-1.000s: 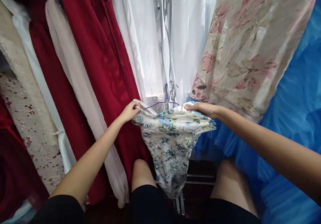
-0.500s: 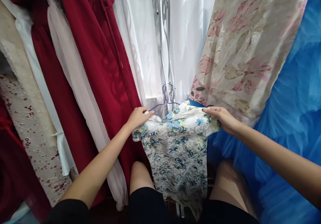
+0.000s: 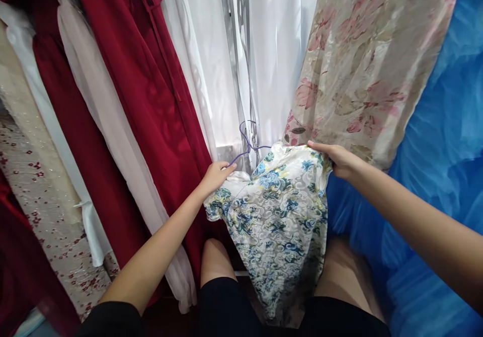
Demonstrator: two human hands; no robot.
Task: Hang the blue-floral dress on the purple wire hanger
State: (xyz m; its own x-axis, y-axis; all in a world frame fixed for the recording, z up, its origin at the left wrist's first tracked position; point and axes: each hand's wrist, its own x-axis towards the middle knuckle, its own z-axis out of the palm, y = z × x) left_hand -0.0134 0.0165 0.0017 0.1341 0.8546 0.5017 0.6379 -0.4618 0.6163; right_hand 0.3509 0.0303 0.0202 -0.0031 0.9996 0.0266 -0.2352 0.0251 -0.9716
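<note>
A white dress with blue and yellow flowers [image 3: 277, 221] hangs spread out between my two hands, on a thin purple wire hanger [image 3: 247, 143]. My left hand [image 3: 216, 175] pinches the dress's left shoulder, with the hanger's arm at its fingertips. At the right shoulder, my right hand [image 3: 335, 157] is closed on the fabric's edge. The hanger's hook rises in front of a metal pole [image 3: 236, 75]. The hem falls over my knees.
Hanging garments crowd all round: dark red dresses [image 3: 151, 90], a pale pink one [image 3: 101, 115], white sheer fabric [image 3: 279, 55], a cream dress with pink flowers [image 3: 362, 60], blue tulle [image 3: 433, 176] at right, a beige sequined dress [image 3: 41, 186] at left.
The bunched dress has been pulled open and flat. My right hand moved out to the right and slightly up with its shoulder; my left hand shifted a little right.
</note>
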